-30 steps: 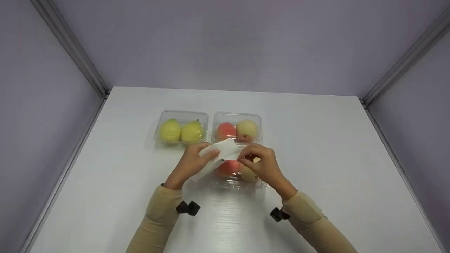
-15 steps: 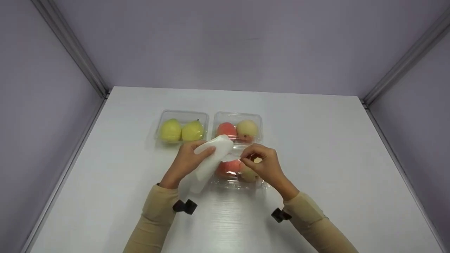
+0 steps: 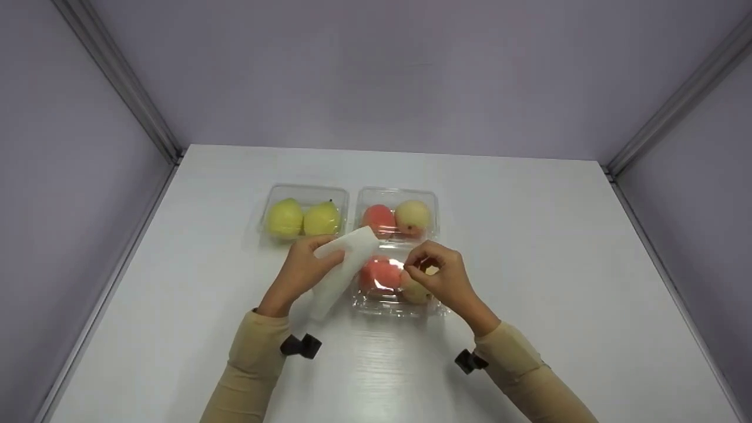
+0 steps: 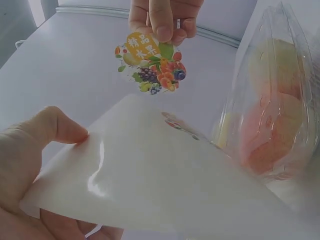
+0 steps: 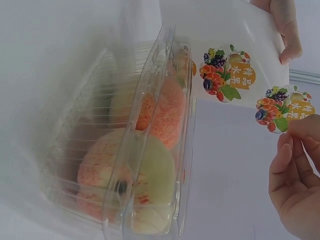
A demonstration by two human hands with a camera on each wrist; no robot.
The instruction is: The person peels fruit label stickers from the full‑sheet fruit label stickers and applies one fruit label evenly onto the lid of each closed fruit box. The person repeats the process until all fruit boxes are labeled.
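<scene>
Both forearms are reaching in from the table's near edge; the left hand is pinching the white backing sheet, thumb on top; the right hand is nipping a fruit sticker between thumb and fingers, over the near clear box mid-table.

3 clear boxes; 2 pears; 4 peaches; 1 sticker sheet; 2 stickers.

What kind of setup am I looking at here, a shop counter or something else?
Probably a staged recording booth, not a shop: a bare white table boxed in by plain lilac walls with metal corner rails, holding only clear clamshell boxes of fruit.
</scene>
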